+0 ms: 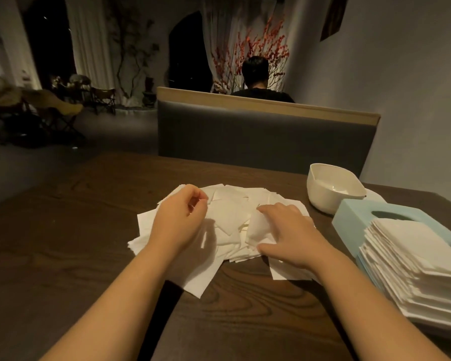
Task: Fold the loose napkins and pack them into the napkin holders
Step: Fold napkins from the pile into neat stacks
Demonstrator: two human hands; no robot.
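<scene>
A big dark wooden table (71, 256) fills the low half of the view. Its top shows wavy wood lines. Behind it stands a gray bench back (261, 136) with a pale wooden top edge. A person in a dark top (261, 93) sits on the far side of that bench, facing away.

In the middle of the table lies a wide heap of loose napkins (227, 230). They are white, thin and square. They lie flat and messy, one over another, with corners poking out every way. Some look a bit creased.

At the right edge sits a tall stack of napkins (412, 264). These are white too, and piled far more neatly, though the stack leans and the edges show like steps. The stack rests against a light blue napkin holder (354, 217) with a dark oval hole in its top. Just behind the holder stands a white bowl (331, 188) with rounded corners.

The left hand (180, 217) is over the left part of the heap. Its fingers are curled in and seem to pinch a bit of a napkin, but I cannot tell for sure. The right hand (289, 233) rests on the right part of the heap. Its fingers are spread and bent a little, pressing down on the napkins.
</scene>
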